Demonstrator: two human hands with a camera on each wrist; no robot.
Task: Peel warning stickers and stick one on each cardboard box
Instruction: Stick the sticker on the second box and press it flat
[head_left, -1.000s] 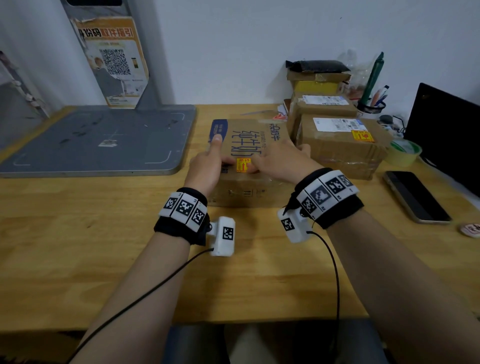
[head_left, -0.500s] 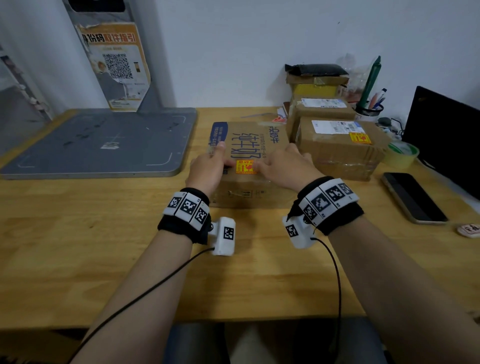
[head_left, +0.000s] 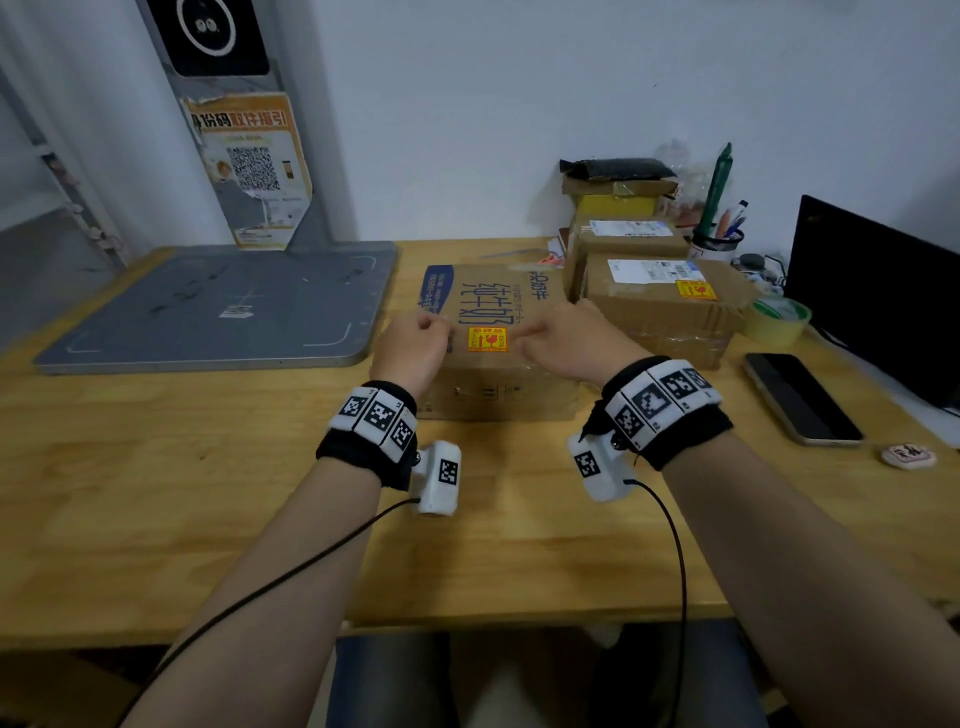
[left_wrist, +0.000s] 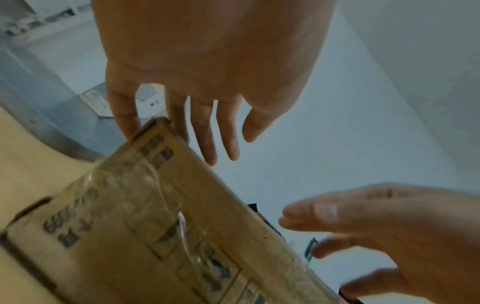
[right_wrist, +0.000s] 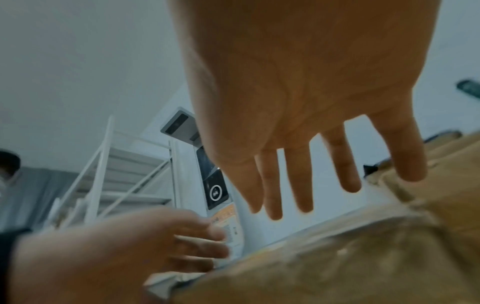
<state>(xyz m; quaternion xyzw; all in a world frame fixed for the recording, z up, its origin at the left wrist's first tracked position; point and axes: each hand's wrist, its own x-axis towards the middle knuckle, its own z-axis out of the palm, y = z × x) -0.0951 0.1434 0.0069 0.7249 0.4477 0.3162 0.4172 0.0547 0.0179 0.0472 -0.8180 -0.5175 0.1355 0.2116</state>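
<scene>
The sticking step on the near cardboard box (head_left: 493, 338) is looking finished: a yellow warning sticker (head_left: 487, 339) is lying flat on its top, toward the near edge, and both hands are hovering just above the box on either side of it. The left hand (head_left: 415, 345) is showing relaxed, spread fingers (left_wrist: 205, 131) in its wrist view and is holding nothing; the right hand (head_left: 566, 338) is likewise open, its fingers (right_wrist: 298, 181) hanging straight over the box top with nothing between them. Just beside this box to the right, a second box (head_left: 670, 312) is already wearing its own yellow sticker (head_left: 696, 290), while the third box (head_left: 628, 236) behind it and the small yellow-sided one (head_left: 618, 195) stacked on that are showing no sticker from here. I am judging that the next move is calling for a fresh sticker to be peeled and another box to be brought within reach. The sheet or roll of stickers is not showing in any view, so where it lies I cannot tell. Both wrist views are blurring badly, and the far boxes' rear and side faces are staying hidden, so a sticker there could be going unseen
</scene>
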